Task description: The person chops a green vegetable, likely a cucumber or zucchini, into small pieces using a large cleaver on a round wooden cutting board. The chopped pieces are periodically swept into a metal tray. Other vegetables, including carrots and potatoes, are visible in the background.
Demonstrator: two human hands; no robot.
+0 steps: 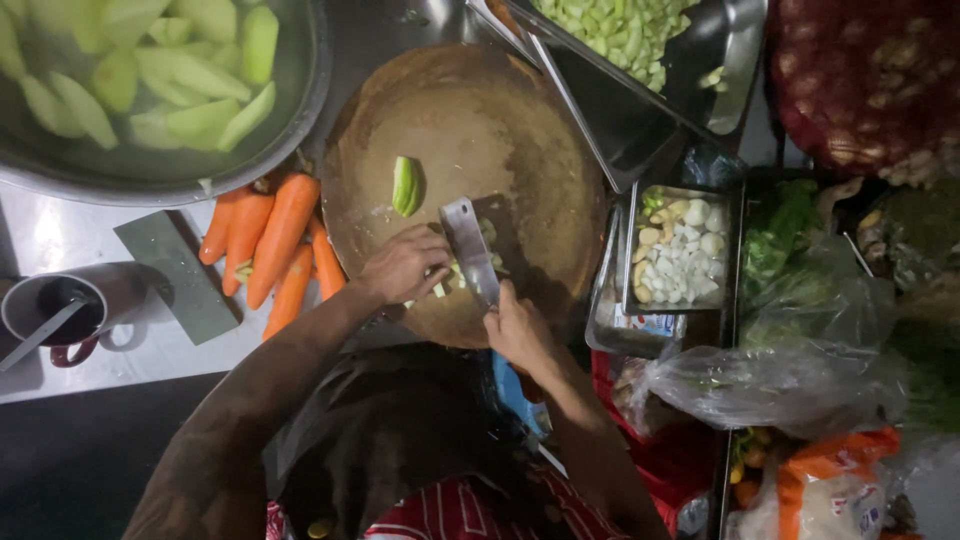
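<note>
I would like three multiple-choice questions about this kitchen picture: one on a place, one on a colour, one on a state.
1. Where do the carrots lie?
A. left of the round cutting board
B. inside the big metal bowl
C. in the small tray at the right

2. What colour is the single vegetable piece lying apart on the board?
A. red
B. green
C. white

3. What is the right hand doing?
A. resting empty
B. holding a cup
C. gripping the cleaver

Key: 1 A, they lie on the counter against the board's left edge. 2 B, it is light green. 3 C, the blade rests beside the left hand.
</note>
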